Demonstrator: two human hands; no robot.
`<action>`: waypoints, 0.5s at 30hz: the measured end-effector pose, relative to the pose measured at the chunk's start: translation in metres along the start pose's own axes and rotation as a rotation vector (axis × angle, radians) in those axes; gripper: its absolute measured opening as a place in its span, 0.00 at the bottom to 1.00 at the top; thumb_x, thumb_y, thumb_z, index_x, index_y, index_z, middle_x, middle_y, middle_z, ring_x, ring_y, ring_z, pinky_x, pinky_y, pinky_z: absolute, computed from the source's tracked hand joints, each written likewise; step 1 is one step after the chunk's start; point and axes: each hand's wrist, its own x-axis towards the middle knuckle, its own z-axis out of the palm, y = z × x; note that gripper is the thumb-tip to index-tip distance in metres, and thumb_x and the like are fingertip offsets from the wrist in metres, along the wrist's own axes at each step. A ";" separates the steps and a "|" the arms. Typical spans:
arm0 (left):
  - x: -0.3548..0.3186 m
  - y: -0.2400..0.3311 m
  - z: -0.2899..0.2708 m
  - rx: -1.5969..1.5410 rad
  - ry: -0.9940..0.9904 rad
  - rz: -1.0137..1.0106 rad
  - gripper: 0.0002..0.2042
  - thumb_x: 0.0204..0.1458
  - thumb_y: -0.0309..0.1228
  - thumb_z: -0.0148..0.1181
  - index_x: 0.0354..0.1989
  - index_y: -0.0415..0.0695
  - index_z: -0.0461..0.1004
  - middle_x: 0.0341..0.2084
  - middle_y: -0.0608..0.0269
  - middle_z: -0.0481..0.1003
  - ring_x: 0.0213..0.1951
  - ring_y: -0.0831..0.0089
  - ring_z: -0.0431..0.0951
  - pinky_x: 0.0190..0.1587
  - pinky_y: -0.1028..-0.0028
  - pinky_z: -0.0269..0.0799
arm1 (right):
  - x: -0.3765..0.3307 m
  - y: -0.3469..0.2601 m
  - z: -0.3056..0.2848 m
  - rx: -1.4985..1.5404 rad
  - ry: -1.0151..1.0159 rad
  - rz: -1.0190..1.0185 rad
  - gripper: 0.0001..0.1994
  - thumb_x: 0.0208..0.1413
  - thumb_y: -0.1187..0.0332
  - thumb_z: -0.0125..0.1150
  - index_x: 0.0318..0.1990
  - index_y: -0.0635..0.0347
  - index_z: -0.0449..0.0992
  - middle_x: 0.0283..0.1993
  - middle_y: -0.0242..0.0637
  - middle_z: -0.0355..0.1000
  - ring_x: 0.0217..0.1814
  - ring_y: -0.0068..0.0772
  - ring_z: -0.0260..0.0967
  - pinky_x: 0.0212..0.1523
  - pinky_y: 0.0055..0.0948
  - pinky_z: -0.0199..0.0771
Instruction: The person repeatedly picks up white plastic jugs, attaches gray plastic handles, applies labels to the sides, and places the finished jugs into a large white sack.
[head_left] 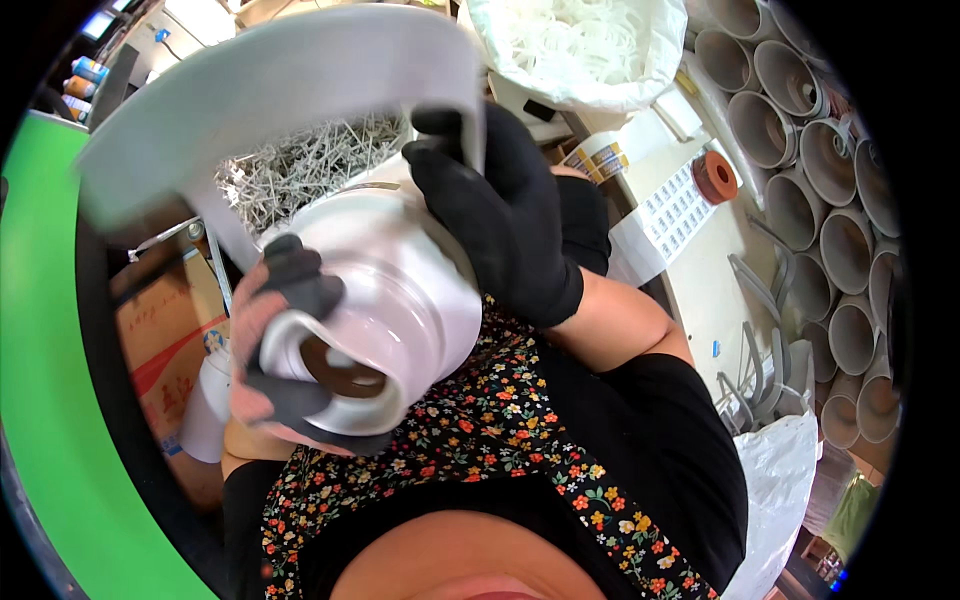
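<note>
I hold a shiny white plastic housing (395, 290) in front of my apron; it is round and stepped, with a round opening towards me. My left hand (290, 350), in a glove with dark grey fingertips, wraps round its near end beside the opening. My right hand (500, 220), black-gloved, lies along the far right side, fingers curled at the end of a wide grey curved handle-like piece (300, 65). That piece arches over the housing, smeared by motion. Whether it is joined to the housing, I cannot tell.
Behind the housing lies a heap of metal screws or pins (300, 165). A white bag of translucent rings (580, 50) stands at the back. On the right are a label sheet (675, 220), a red-brown roll (715, 178), grey curved pieces (765, 370) and stacked grey tubes (845, 245). A cardboard box (170, 330) is left.
</note>
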 end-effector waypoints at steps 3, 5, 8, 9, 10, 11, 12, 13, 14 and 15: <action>0.009 -0.008 0.000 -0.140 -0.034 -0.077 0.38 0.28 0.47 0.76 0.52 0.54 0.66 0.56 0.44 0.63 0.58 0.45 0.62 0.59 0.46 0.57 | 0.001 -0.004 0.001 0.044 -0.023 -0.141 0.15 0.54 0.72 0.60 0.49 0.67 0.70 0.34 0.30 0.72 0.31 0.13 0.64 0.32 0.19 0.67; 0.016 -0.009 0.002 -0.236 -0.045 -0.112 0.42 0.30 0.49 0.77 0.57 0.51 0.64 0.59 0.41 0.60 0.62 0.44 0.59 0.62 0.47 0.55 | 0.012 0.011 -0.010 0.157 0.085 0.181 0.14 0.56 0.71 0.59 0.48 0.66 0.71 0.32 0.30 0.71 0.30 0.13 0.64 0.31 0.19 0.67; 0.019 -0.011 0.006 -0.416 0.173 -0.195 0.43 0.40 0.46 0.70 0.64 0.47 0.55 0.63 0.45 0.56 0.65 0.50 0.56 0.65 0.52 0.54 | 0.019 0.032 -0.032 0.480 0.120 0.631 0.12 0.60 0.68 0.51 0.50 0.57 0.67 0.18 0.20 0.58 0.16 0.14 0.54 0.26 0.18 0.68; 0.018 -0.017 0.012 -0.492 0.340 -0.227 0.42 0.45 0.44 0.67 0.66 0.45 0.51 0.64 0.47 0.55 0.66 0.53 0.55 0.65 0.55 0.54 | 0.017 0.032 -0.036 0.483 0.121 0.626 0.13 0.61 0.68 0.50 0.52 0.57 0.66 0.20 0.22 0.61 0.20 0.15 0.58 0.29 0.19 0.70; 0.019 -0.019 0.017 -0.540 0.500 -0.268 0.42 0.50 0.41 0.64 0.69 0.44 0.47 0.65 0.49 0.53 0.67 0.56 0.54 0.66 0.58 0.54 | 0.015 0.031 -0.040 0.483 0.123 0.622 0.15 0.61 0.67 0.50 0.55 0.57 0.65 0.22 0.23 0.63 0.23 0.16 0.62 0.31 0.21 0.72; 0.022 -0.020 0.018 -0.269 0.587 -0.389 0.37 0.56 0.39 0.58 0.69 0.43 0.45 0.65 0.50 0.55 0.67 0.60 0.54 0.65 0.60 0.57 | 0.011 0.028 -0.048 0.477 0.134 0.609 0.17 0.61 0.67 0.49 0.57 0.56 0.65 0.24 0.25 0.66 0.26 0.17 0.67 0.34 0.22 0.74; 0.021 -0.023 0.022 -0.538 0.579 -0.593 0.33 0.57 0.35 0.55 0.68 0.42 0.47 0.62 0.52 0.58 0.64 0.64 0.59 0.62 0.64 0.61 | 0.004 0.045 -0.076 0.723 -0.067 0.561 0.18 0.61 0.66 0.49 0.58 0.57 0.64 0.30 0.30 0.70 0.32 0.23 0.70 0.38 0.25 0.75; 0.015 -0.028 0.022 -0.800 0.576 -0.779 0.30 0.59 0.31 0.53 0.67 0.40 0.49 0.60 0.53 0.62 0.62 0.68 0.63 0.59 0.68 0.65 | 0.004 0.041 -0.075 0.734 0.024 0.626 0.17 0.61 0.65 0.50 0.57 0.56 0.65 0.27 0.28 0.67 0.29 0.22 0.68 0.37 0.26 0.74; 0.017 -0.036 0.036 -0.917 0.503 -0.831 0.23 0.58 0.31 0.54 0.60 0.39 0.59 0.50 0.58 0.68 0.52 0.74 0.68 0.53 0.73 0.68 | 0.002 0.034 -0.070 0.720 0.165 0.704 0.16 0.61 0.65 0.50 0.55 0.56 0.66 0.24 0.26 0.63 0.27 0.22 0.66 0.35 0.26 0.74; 0.020 -0.040 0.049 -1.004 0.430 -0.891 0.17 0.57 0.31 0.56 0.53 0.38 0.69 0.40 0.63 0.75 0.42 0.79 0.74 0.46 0.78 0.71 | 0.001 0.033 -0.068 0.738 0.258 0.770 0.16 0.60 0.65 0.51 0.54 0.56 0.67 0.21 0.24 0.60 0.25 0.21 0.64 0.34 0.26 0.73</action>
